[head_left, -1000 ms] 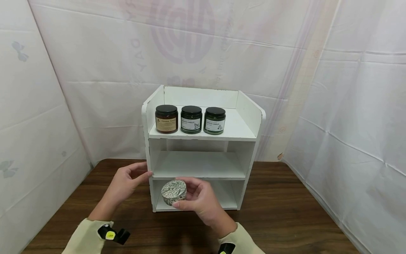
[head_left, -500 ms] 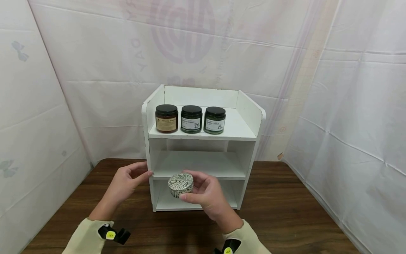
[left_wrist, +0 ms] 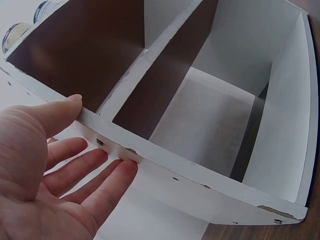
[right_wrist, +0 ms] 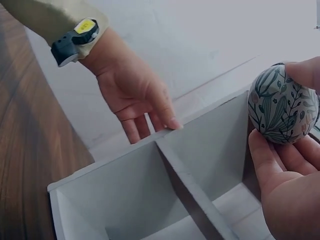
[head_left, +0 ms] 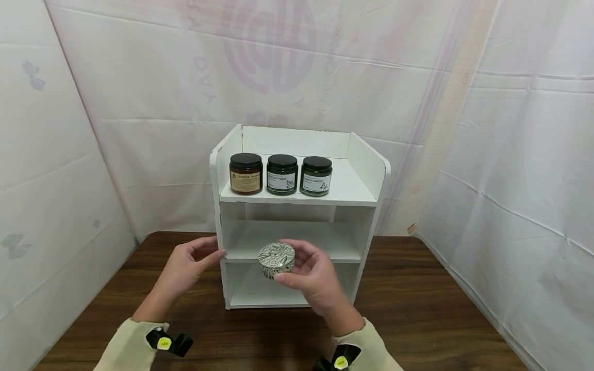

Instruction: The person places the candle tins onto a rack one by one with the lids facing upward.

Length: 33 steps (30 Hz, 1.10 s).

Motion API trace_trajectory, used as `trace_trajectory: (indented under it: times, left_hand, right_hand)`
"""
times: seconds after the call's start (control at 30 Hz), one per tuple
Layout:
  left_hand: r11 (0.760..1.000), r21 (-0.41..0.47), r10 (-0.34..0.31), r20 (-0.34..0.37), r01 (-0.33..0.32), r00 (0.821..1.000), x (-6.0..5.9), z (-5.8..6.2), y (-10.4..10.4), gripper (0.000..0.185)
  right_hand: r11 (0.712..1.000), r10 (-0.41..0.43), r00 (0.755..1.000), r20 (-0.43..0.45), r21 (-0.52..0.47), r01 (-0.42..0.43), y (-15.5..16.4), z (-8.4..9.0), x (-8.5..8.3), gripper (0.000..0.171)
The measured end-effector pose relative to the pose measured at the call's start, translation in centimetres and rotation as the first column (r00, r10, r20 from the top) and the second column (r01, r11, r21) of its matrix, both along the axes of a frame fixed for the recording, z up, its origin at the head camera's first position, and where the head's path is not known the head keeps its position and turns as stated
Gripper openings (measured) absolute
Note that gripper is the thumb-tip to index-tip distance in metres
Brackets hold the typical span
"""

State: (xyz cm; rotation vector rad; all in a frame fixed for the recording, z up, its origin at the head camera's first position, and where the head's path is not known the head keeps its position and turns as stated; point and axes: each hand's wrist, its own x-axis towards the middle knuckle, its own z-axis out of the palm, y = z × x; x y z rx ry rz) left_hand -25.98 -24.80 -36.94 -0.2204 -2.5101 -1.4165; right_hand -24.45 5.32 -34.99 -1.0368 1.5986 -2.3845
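A small round tin (head_left: 276, 259) with a leaf pattern sits in my right hand (head_left: 310, 275), fingers curled round it, in front of the middle shelf of a white shelf unit (head_left: 368, 170). The right wrist view shows the tin (right_wrist: 281, 106) close, pinched between thumb and fingers. My left hand (head_left: 187, 263) rests with straight fingers on the unit's left side wall, thumb on its front edge. In the left wrist view the fingers (left_wrist: 82, 170) lie flat against the white panel (left_wrist: 165, 167).
Three dark candle jars (head_left: 280, 174) with black lids stand in a row on the top shelf. The unit stands on a brown wooden table (head_left: 417, 304). White cloth sheets (head_left: 510, 154) hang behind and to both sides.
My right hand has lifted the tin up and to the right, from the bottom shelf opening to the middle shelf edge. The left hand has stayed on the side wall.
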Motion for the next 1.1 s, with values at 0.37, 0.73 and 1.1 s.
trace_trajectory:
  times: [0.37, 0.73, 1.1]
  left_hand:
    - [1.000, -0.001, 0.005, -0.005, -0.005, 1.000, 0.0, -0.1, 0.0, 0.058]
    - [1.000, -0.003, 0.014, 0.009, -0.014, 1.000, 0.0, -0.1, 0.0, 0.059]
    - [1.000, -0.013, 0.014, 0.005, -0.013, 1.000, 0.1, 0.1, 0.1, 0.059]
  right_hand:
    - [0.999, -0.020, 1.000, 0.009, -0.025, 0.020, 0.8, 0.8, 0.0, 0.076]
    - [0.998, -0.037, 0.999, -0.005, -0.053, 0.036, 1.4, 1.2, -0.1, 0.070]
    - [0.993, -0.066, 0.998, -0.021, -0.096, 0.064, 2.0, 2.2, 0.1, 0.064]
